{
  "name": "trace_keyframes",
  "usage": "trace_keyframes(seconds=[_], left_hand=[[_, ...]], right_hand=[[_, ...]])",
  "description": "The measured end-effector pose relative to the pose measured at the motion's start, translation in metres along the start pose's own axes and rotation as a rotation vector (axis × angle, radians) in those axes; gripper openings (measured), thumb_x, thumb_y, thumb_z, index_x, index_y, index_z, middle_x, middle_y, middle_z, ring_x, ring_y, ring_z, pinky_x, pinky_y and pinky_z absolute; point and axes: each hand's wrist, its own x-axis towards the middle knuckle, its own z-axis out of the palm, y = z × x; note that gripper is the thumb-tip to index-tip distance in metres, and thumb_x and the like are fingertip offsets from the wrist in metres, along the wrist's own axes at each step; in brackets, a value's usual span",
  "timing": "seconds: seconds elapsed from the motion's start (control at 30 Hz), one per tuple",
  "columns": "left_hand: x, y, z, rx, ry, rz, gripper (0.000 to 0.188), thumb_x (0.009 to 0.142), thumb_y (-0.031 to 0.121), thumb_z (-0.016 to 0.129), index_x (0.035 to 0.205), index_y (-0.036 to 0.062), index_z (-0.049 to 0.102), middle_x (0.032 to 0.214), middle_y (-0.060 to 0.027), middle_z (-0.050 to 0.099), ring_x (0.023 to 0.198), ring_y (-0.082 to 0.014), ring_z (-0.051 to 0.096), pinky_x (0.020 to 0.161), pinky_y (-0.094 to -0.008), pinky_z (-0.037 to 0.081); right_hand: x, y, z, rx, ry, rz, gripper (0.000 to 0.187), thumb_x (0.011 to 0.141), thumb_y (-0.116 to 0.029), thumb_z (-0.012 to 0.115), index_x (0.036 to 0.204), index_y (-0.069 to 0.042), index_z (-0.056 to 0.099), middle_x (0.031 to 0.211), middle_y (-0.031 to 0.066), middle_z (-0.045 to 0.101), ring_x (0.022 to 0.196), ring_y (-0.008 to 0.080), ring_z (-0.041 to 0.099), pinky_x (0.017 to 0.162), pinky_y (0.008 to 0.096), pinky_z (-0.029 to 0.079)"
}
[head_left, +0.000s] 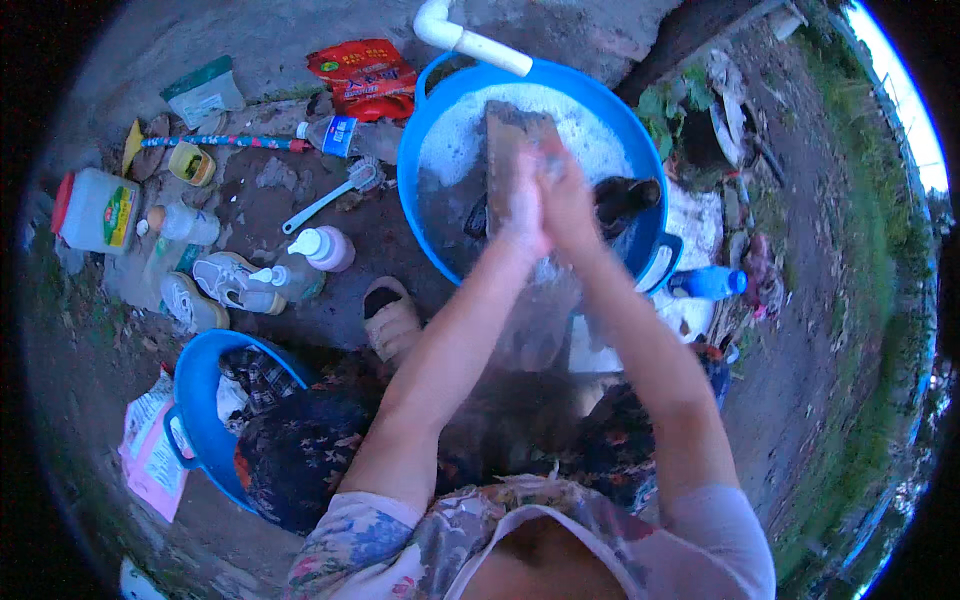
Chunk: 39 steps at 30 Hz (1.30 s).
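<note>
My left hand (523,205) and my right hand (566,195) are brought together over a large blue tub (408,190). Motion smears their fingers, and whether anything is between the palms is hidden. Under them a worn washboard (503,125) leans in the tub, its lower end running toward my lap. White suds (455,135) float on the water around it. A dark, wet-looking item (627,197) lies to the right of my hands, against the tub's right side; its kind is unclear.
A white pipe (490,50) juts over the tub's far rim. On the left are a scrub brush (330,200), a pump bottle (325,248), sneakers (232,282) and a red-lidded jar (95,210). A blue basket (215,460) holds clothes. A blue bottle (708,283) lies right.
</note>
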Motion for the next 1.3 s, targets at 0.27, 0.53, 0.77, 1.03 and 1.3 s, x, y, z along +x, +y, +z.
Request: trace_keyframes(seconds=[0.27,0.53,0.77,1.03,1.3], left_hand=[[-0.012,0.068,-0.019,-0.025,0.422,0.355,0.073,0.088,0.061,0.022,0.139,0.009,0.023,0.143,-0.0095,0.025,0.128,-0.026,0.03,0.103,-0.0433,0.025],[0.015,0.078,-0.049,-0.042,0.421,0.196,0.045,0.086,0.048,0.045,0.11,0.0099,0.052,0.103,-0.0079,0.058,0.095,-0.0209,0.055,0.082,-0.0363,0.044],[-0.001,-0.024,0.025,-0.097,0.095,-0.006,0.043,0.083,0.052,0.049,0.102,0.0141,0.055,0.098,-0.0044,0.058,0.095,-0.0205,0.054,0.083,-0.038,0.044],[0.021,-0.027,-0.011,-0.221,-0.497,-0.192,0.047,0.087,0.049,0.043,0.118,0.015,0.048,0.106,-0.003,0.054,0.097,-0.0152,0.05,0.075,-0.0291,0.043],[-0.006,-0.004,0.009,-0.063,-0.027,-0.12,0.045,0.087,0.041,0.049,0.12,0.011,0.046,0.112,-0.0043,0.051,0.101,-0.0153,0.049,0.082,-0.0343,0.044]], right_hand=[[0.055,0.008,0.081,-0.83,-0.407,-0.325,0.033,0.079,-0.019,0.054,0.107,-0.003,0.058,0.113,0.0215,0.053,0.103,0.0333,0.053,0.087,0.041,0.042],[0.047,-0.016,0.069,-0.462,-0.46,-0.243,0.03,0.077,-0.025,0.054,0.097,-0.005,0.063,0.1,0.0191,0.061,0.097,0.0351,0.056,0.085,0.0402,0.044],[0.018,-0.04,0.021,-0.025,0.308,-0.062,0.039,0.077,-0.015,0.054,0.114,-0.002,0.053,0.113,0.0196,0.054,0.11,0.0309,0.049,0.093,0.0383,0.038],[0.009,-0.016,-0.009,-0.034,0.129,0.034,0.047,0.082,-0.018,0.05,0.125,0.001,0.045,0.129,0.0193,0.043,0.123,0.0294,0.037,0.1,0.0376,0.029],[-0.018,-0.012,-0.008,-0.211,0.072,-0.122,0.048,0.084,-0.019,0.05,0.127,0.001,0.042,0.124,0.0202,0.049,0.115,0.03,0.047,0.093,0.0376,0.039]])
